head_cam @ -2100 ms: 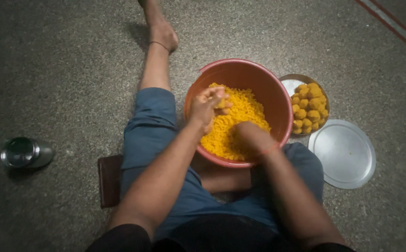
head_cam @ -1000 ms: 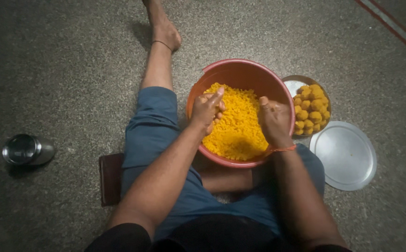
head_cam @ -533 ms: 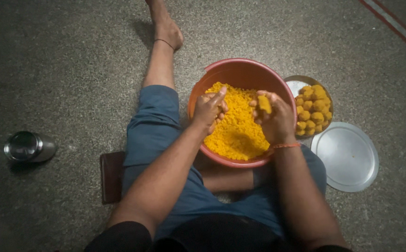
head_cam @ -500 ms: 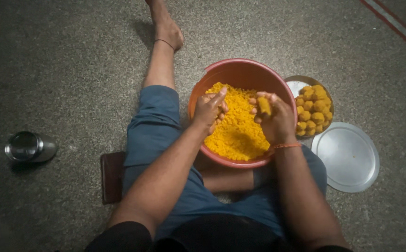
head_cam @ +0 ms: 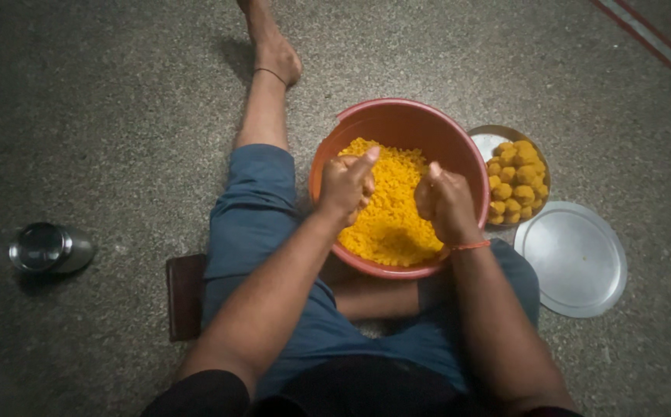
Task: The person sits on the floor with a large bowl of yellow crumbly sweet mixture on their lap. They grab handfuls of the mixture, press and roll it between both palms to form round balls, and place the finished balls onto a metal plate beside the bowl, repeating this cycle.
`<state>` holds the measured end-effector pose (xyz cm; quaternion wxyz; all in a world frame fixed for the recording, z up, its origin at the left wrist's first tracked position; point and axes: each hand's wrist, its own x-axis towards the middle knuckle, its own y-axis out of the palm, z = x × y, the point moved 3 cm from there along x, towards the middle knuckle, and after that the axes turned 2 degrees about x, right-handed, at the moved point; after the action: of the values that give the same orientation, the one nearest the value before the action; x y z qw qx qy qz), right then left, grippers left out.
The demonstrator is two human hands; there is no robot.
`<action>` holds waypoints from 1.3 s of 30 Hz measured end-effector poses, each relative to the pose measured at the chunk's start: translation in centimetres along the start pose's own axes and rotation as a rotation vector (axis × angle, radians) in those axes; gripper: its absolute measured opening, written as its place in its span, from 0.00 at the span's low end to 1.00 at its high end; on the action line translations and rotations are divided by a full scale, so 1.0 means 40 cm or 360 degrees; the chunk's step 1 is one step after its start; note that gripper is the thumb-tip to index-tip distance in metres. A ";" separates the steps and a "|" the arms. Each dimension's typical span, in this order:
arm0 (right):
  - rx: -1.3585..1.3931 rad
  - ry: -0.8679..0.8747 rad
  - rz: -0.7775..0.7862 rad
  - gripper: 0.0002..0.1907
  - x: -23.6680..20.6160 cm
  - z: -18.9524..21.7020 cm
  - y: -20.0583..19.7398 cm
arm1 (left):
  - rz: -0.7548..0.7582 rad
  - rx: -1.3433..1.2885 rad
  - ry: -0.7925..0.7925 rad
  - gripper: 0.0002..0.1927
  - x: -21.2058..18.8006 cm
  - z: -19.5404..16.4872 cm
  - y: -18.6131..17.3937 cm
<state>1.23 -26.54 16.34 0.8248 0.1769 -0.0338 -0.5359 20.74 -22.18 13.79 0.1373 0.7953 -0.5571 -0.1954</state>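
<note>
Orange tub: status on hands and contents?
Left hand and right hand closed over the yellow mix in the orange tub. Rolled balls alongside. Nothing obstructing.

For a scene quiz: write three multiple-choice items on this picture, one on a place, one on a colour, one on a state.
1. Where is the shiny metal cup?
A. on the floor at the person's left
B. inside the tub
C. on the lid

2. What colour is the round plastic tub?
A. blue
B. orange-red
C. white

3. How is the flat round metal lid?
A. covering the balls
B. lying bare on the floor
C. held up

A: it stands alone left of the leg.
B: its wall shows it.
B: nothing rests on it.
</note>
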 end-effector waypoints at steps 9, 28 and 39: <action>-0.1128 -0.0273 0.0166 0.06 -0.004 0.017 0.044 | 0.0181 -0.0456 -0.0071 0.13 0.023 -0.012 -0.003; -0.0377 -0.0178 -0.0094 0.25 -0.012 0.006 0.030 | 0.0185 0.0220 -0.0023 0.27 -0.025 0.002 0.007; 0.0146 0.0055 -0.0061 0.12 -0.008 0.043 0.023 | 0.0350 -0.0242 -0.0228 0.16 0.006 0.012 -0.022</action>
<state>1.47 -26.35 18.31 0.8059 0.2243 -0.0408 -0.5464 21.33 -22.10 12.95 0.1778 0.7008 -0.6329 -0.2770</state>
